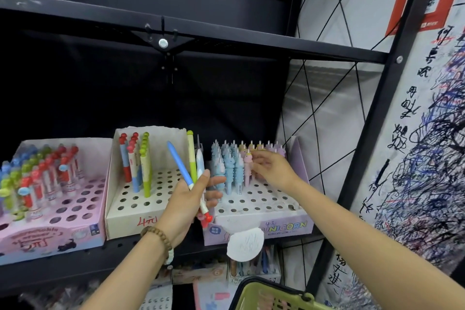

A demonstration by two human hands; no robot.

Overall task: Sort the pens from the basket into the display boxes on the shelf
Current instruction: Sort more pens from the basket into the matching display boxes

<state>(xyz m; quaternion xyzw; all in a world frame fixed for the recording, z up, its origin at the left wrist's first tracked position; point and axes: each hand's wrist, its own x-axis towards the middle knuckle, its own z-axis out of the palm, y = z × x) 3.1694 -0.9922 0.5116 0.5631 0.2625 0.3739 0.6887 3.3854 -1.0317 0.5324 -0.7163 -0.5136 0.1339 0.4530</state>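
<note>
My left hand (187,202) grips a bunch of pens: a blue pen (179,162), a green-topped pen (191,156) and a white pen with a red end (201,184). My right hand (273,168) reaches into the unicorn display box (261,228), its fingers on a pink unicorn pen (247,167) standing among blue and pink ones. Whether the fingers close on that pen is unclear. A cream middle box (130,221) holds a few red and green topped pens (136,158). The green basket (266,296) shows at the bottom edge.
A pink box (50,236) on the left holds several mushroom-topped pens. A black shelf beam (226,38) runs overhead. A scribbled white panel (422,158) and a black post stand at right. More stationery sits on the shelf below (254,264).
</note>
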